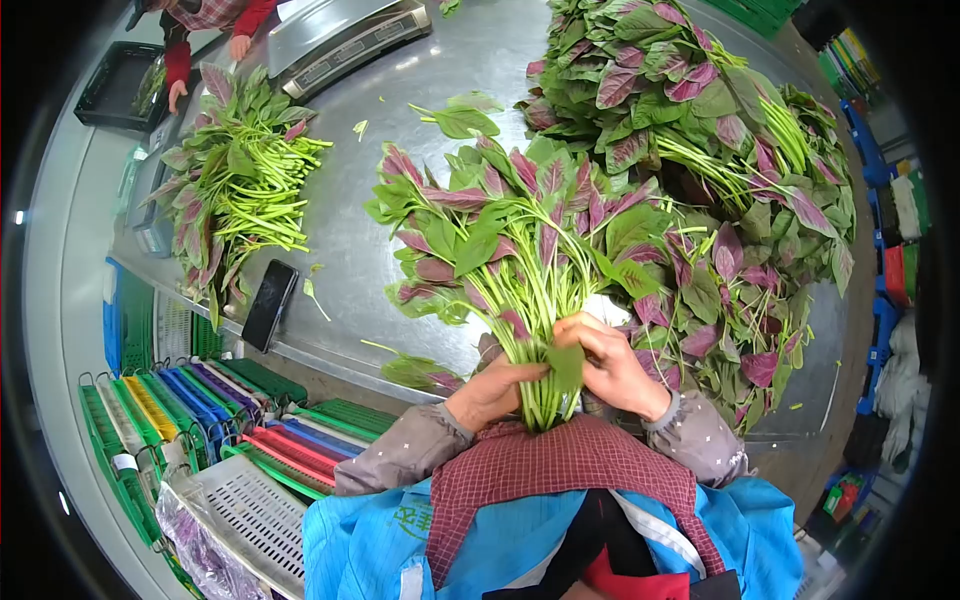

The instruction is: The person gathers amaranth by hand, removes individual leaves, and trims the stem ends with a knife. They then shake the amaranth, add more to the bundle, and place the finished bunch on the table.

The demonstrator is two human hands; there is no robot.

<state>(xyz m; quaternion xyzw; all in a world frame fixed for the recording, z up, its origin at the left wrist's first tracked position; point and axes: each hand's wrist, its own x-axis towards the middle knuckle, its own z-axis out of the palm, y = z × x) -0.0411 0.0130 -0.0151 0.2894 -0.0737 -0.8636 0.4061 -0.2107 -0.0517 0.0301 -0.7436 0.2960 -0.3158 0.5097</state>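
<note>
While the left hand (497,388) lay closed round the stems of a leafy bunch (545,262), thumb across the front, the right hand (612,366) worked at the other side, its fingers bent in toward a broad green leaf (566,369) low on the stems; whether they pinched that leaf or a stem behind it, could not tell. Bunch stood in front of the apron (560,465), over the near edge of the metal table (365,205), stem ends toward the wearer, green and purple leaves fanned away. Step in hand, by my reading: gathering and tidying stems. Next move seemed to call for a steady left grip, with the right fingers clearing the low leaf without snapping stems. Loose pile (735,290) just right of the bunch; larger heap (640,75) beyond it. Stacked stems (262,195) well apart at left, phone (270,305) near them. Far side: a scale (350,45), and a co-worker's hand (240,47).
</note>
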